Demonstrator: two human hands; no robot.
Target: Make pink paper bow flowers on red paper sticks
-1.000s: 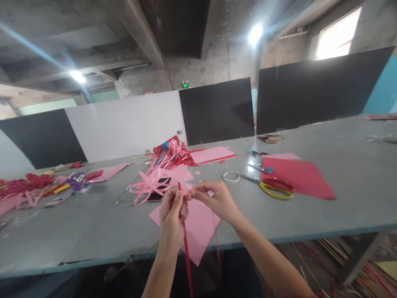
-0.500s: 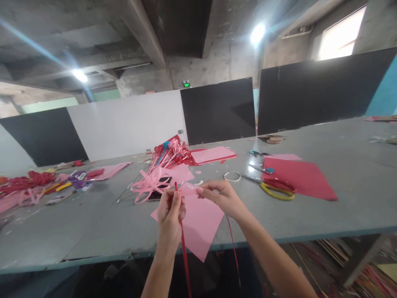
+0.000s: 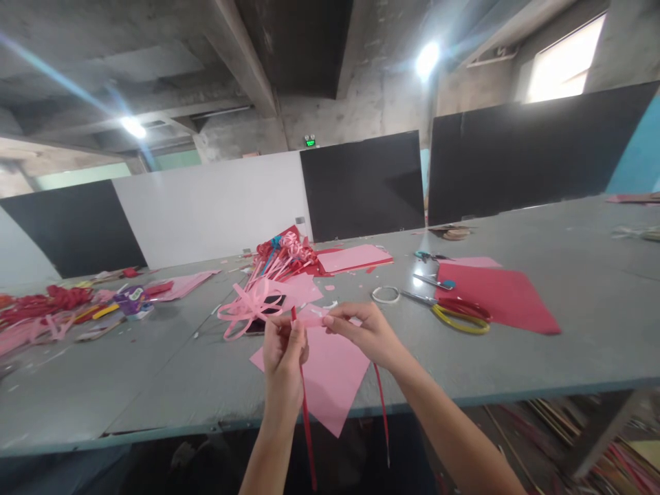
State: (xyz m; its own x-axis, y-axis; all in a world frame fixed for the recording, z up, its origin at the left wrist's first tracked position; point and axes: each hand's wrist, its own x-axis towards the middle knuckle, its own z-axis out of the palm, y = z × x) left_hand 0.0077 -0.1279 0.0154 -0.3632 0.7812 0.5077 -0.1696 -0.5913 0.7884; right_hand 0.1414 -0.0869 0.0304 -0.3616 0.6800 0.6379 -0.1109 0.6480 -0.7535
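Note:
My left hand (image 3: 283, 350) is closed around a narrow red strip (image 3: 308, 440), whose short top end pokes up above the thumb while the long part hangs past the table edge. Between my hands stretches a small pink piece (image 3: 313, 318), possibly paper or ribbon; its left end meets the red strip at my left fingers. My right hand (image 3: 364, 333) pinches the other end between thumb and forefinger. Another thin red strip (image 3: 382, 405) dangles below my right wrist; where it starts is hidden. Under both hands a pink paper sheet (image 3: 335, 385) overhangs the table's front edge.
Pink ribbon loops (image 3: 251, 308) lie left of my hands, before a bundle of curled ribbons (image 3: 289, 254). To the right are a white ring (image 3: 386, 295), scissors with red and yellow handles (image 3: 461, 316) and red paper (image 3: 510, 295). A purple packet (image 3: 131, 300) stands left.
My right hand has shifted slightly left, closer to my left hand. The red strip dangling beneath it has swung a little left. My left hand has barely moved.

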